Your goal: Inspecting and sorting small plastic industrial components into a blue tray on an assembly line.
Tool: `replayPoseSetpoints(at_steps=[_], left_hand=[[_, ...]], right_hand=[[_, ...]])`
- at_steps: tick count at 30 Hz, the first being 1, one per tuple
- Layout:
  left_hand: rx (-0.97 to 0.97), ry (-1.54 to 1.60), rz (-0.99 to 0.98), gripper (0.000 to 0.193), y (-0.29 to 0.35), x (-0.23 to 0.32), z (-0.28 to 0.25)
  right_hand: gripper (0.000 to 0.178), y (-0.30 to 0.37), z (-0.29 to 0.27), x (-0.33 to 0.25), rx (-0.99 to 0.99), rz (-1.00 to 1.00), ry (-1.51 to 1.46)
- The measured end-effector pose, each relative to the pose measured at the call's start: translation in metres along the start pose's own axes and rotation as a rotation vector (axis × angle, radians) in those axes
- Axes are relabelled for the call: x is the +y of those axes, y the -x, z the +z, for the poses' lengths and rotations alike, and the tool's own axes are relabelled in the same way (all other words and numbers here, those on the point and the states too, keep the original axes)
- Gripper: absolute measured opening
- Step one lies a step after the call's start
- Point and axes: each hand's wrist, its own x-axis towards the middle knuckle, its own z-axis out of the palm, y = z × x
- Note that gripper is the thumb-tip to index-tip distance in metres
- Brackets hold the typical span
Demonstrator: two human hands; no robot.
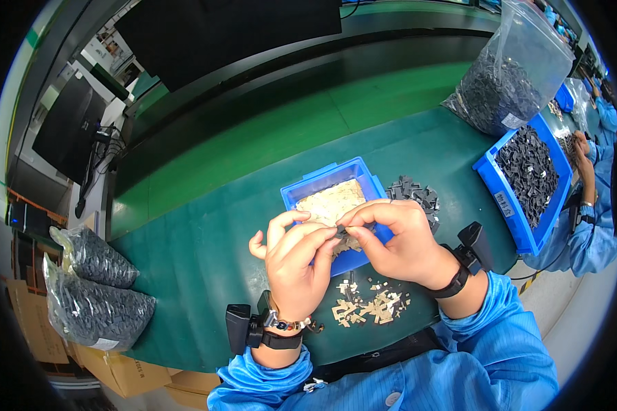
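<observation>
One view only: head cam, worn, looking steeply down and fwd over a green work mat [206, 253], fisheye so edges bend and corners go black. Close range: own forearms enter from the lower edge, left hand [296, 264] and right hand [397, 240] near frame centre. No 2nd view, so no overlap.

i see my hands [336, 250] meet before the small bin [322, 181]; a heap [415, 195] lies right of it, scraps [370, 305] nearer me, big bin [507, 205] far right.
</observation>
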Motion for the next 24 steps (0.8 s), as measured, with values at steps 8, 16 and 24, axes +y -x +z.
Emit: replayPoseSetpoints(at_steps=[8,16,24], left_hand=[[-0.013,-0.024,0.009,0.013,0.0003,0.0013,-0.0005],[-0.01,-0.022,0.019,0.014,0.0003,0.0015,-0.0002],[-0.015,-0.014,0.036,0.015,-0.0006,0.0007,-0.0015]], right_hand=[[0.004,-0.001,-0.0004,-0.0009,-0.02,-0.059,0.03],[0.005,-0.0007,-0.0005,0.0007,-0.021,-0.075,0.044],[0.005,-0.0022,-0.0022,-0.0019,-0.03,-0.069,0.04]])
